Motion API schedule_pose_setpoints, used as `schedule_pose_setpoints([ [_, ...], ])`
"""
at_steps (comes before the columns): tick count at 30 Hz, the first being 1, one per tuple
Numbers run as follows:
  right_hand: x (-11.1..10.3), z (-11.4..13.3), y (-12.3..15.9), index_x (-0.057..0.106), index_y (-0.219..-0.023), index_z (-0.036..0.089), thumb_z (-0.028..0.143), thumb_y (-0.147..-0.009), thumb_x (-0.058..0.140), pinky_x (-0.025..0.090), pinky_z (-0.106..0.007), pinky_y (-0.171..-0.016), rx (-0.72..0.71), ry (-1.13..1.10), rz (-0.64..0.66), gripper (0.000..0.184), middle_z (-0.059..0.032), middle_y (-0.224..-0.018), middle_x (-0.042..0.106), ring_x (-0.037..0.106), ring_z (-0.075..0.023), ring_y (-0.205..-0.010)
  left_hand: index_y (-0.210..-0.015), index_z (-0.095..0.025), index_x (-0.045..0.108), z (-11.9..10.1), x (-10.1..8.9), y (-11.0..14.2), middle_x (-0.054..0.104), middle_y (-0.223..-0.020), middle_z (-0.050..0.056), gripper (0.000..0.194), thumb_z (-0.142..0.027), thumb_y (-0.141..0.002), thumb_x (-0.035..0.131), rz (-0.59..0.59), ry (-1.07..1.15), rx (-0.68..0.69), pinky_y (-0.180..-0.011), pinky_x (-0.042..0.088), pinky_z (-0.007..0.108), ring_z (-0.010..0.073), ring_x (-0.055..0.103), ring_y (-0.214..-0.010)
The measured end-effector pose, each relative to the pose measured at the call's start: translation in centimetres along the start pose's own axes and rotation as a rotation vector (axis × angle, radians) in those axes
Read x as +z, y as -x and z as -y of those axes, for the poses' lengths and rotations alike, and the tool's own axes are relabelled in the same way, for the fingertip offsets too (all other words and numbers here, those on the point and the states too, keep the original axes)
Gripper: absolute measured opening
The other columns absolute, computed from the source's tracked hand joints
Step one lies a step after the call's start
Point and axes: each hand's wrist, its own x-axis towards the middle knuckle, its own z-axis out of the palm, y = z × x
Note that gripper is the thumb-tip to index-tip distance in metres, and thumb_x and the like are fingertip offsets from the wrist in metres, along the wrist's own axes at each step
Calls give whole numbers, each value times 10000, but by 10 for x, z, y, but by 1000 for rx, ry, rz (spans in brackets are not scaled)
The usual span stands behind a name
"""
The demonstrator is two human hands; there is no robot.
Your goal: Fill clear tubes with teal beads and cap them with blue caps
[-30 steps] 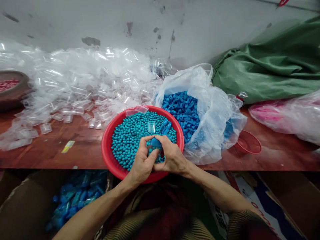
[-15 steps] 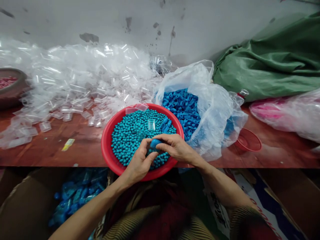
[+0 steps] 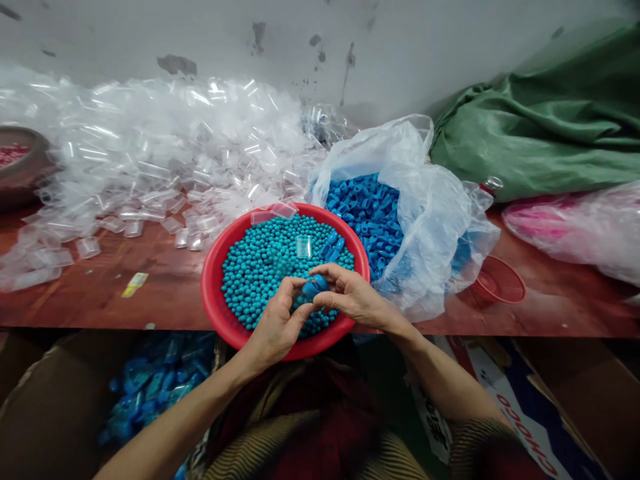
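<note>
Blue piece — pinched between left hand and right hand, above red basin.

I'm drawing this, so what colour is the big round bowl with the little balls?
Red, seen best in the head view.

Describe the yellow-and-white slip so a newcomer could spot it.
Find the big red basin of teal beads. On the red table to its left, near the front edge, lies a small flat slip. Its yellow and white set it apart from the clear plastic pieces behind it.
</note>
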Motion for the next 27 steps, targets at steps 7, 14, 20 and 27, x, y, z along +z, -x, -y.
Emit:
schedule_pose_setpoints([
  [7, 9, 8, 5, 658, -964, 180, 232, -828, 565, 416, -219, -632, -193, 306, -184, 173, 19, -735, 619, 540, -105, -661, -946, -202, 494, -3, 7, -1, 508, -745, -12, 122, -292, -864, 488, -91, 1, 53, -603, 382, 243, 121, 484, -666],
  [14, 20, 5, 0, 648, -901, 186, 270, -829, 552, 407, -219, -587, -154, 237, -244, 147, 36, -651, 560, 502, -100, -581, -942, -211, 508, -2, 11, -1, 509, -702, -31, 136, -294, -836, 522, -141, 92, -10, -503, 353, 218, 88, 424, -523],
  [20, 19, 6, -5, 612, -933, 174, 289, -858, 518, 439, -236, -687, -203, 298, -362, 166, 6, -771, 598, 556, -117, -698, -959, -209, 522, -5, 2, -11, 525, -718, -34, 238, -320, -765, 604, -137, 139, -42, -454, 349, 198, 74, 405, -490],
  [27, -7, 19, 7, 536, -1036, 207, 303, -892, 490, 461, -281, -849, -245, 495, -565, 179, -42, -994, 615, 586, -148, -923, -969, -229, 564, -11, 8, -15, 562, -729, -33, 363, -339, -655, 711, -106, 94, -127, -467, 417, 210, 103, 488, -538],
])
